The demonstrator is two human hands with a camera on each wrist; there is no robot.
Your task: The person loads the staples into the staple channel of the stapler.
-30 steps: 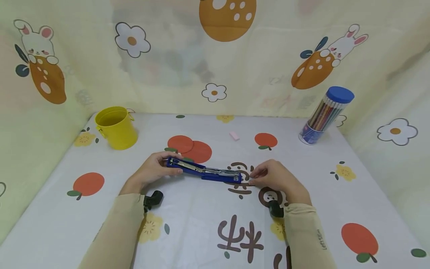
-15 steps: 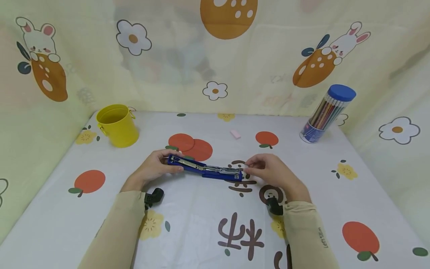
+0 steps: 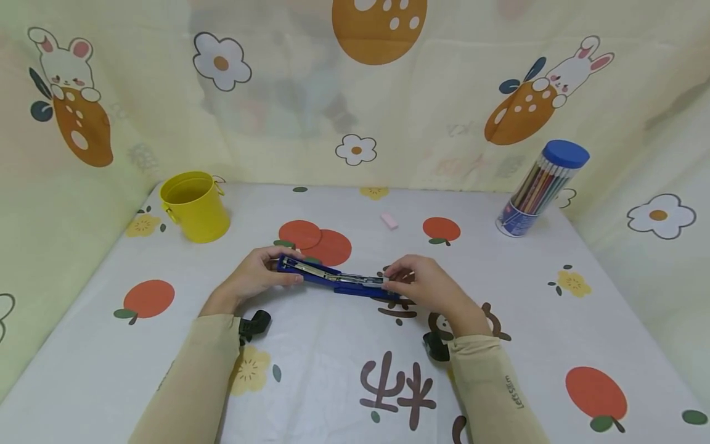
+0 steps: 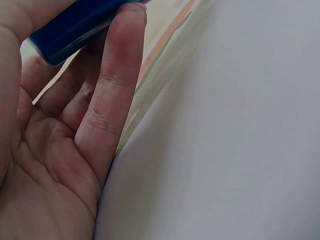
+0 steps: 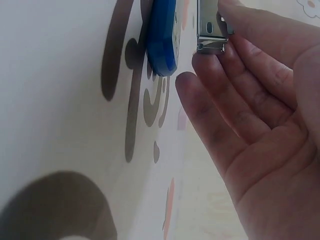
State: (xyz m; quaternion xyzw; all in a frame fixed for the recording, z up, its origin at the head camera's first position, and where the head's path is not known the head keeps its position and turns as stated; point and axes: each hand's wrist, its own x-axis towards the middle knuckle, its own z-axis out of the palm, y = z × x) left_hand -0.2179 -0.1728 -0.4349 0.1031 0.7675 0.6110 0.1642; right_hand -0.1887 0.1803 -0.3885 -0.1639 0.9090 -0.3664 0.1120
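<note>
A long, slim dark-blue stapler with a silver metal channel inside [image 3: 337,285] lies spread open across the middle of the surface, its length running from left to right. The left hand [image 3: 249,276] holds its left end, the grip clamped with the thumb on the near side and fingers on the far side. At the right end, the right hand [image 3: 426,282] pinches the silver metal part [image 5: 212,27] between thumb and fingers, so that grip too is clamped. The blue end of the stapler sits just beside the metal part, apart from it; whether that end touches the surface I cannot tell.

Beyond the stapler, to the far side and a little right of its middle, lies a small pale-pink rectangular block [image 3: 389,221]. A round, open-topped yellow bucket [image 3: 198,213] stands at the far left. At the far right stands a clear cylindrical tube with a blue lid [image 3: 540,185], filled with pencils. Beneath everything, a white cloth printed with red fruit and yellow flowers covers the surface [image 3: 310,382]. A cream fabric backdrop with rabbits and white flowers [image 3: 288,123] hangs behind.
</note>
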